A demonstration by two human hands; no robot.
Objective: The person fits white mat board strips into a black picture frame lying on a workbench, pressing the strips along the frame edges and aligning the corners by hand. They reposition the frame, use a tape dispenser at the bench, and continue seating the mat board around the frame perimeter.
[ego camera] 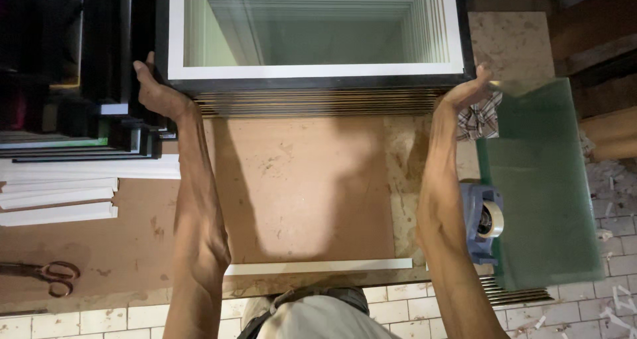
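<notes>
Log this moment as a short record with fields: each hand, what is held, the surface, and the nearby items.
left hand: left hand grips the left corner of the stack of glazed frames
right hand: right hand grips the stack's right corner
held item: stacked frames, white inner border, dark outer edge, glass inside
surface: brown board
right side: blue tape dispenser, green glass sheet, checked cloth
left side: scissors, white mouldings

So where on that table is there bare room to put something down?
The brown board lies bare between the forearms, from the stacked frames that both hands grip down to the white strip. Left is crowded with mouldings and scissors; right holds a tape dispenser and glass sheets.
</notes>
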